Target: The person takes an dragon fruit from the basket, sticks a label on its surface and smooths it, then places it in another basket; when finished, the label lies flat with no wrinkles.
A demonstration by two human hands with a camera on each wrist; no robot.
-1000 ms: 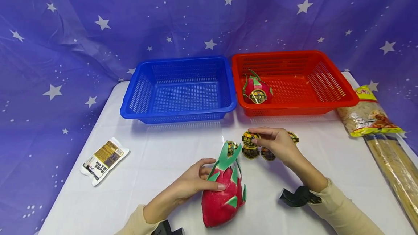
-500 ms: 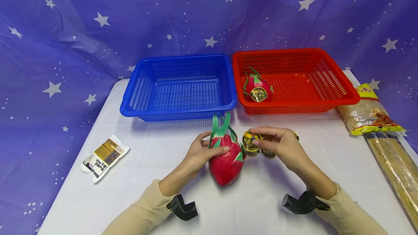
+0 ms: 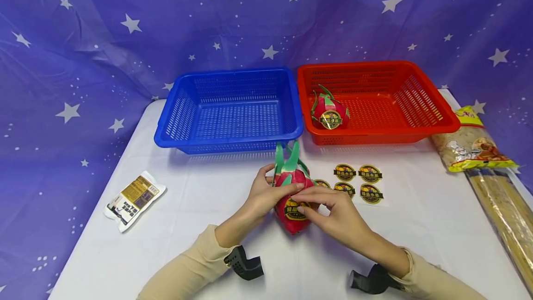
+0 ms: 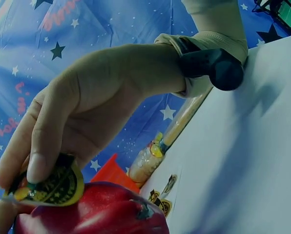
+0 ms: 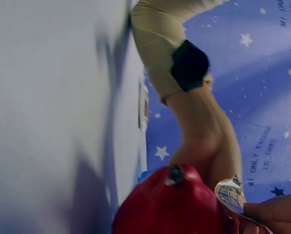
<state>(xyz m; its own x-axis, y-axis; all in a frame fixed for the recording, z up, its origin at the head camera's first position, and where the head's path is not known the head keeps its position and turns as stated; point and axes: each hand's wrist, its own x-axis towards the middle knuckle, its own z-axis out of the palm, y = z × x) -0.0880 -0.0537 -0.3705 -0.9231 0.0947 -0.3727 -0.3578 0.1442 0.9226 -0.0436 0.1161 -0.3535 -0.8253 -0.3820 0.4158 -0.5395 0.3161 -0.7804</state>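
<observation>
A red dragon fruit (image 3: 293,227) with green leaf tips is held by my left hand (image 3: 262,200), its thumb across the front and the leafy end pointing away. A round black-and-gold sticker (image 3: 294,209) is pinched between the thumb and fingers of my right hand (image 3: 343,216), against the front of the fruit. The left wrist view shows the sticker (image 4: 62,187) with its edge standing off the red skin (image 4: 118,207). In the right wrist view the sticker (image 5: 230,195) is beside the fruit (image 5: 170,207). My left fingers behind the fruit are hidden.
Several round stickers (image 3: 370,173) lie on a clear sheet right of the fruit. A blue basket (image 3: 229,145) and a red basket (image 3: 383,135) with a stickered dragon fruit (image 3: 318,110) stand behind. A white pouch (image 3: 135,200) lies left; a yellow bag (image 3: 470,142) and long packet (image 3: 501,216) lie right.
My left hand has lifted the dragon fruit away from me and turned it a little. My right hand has taken a sticker from the sheet and brought it left to the fruit.
</observation>
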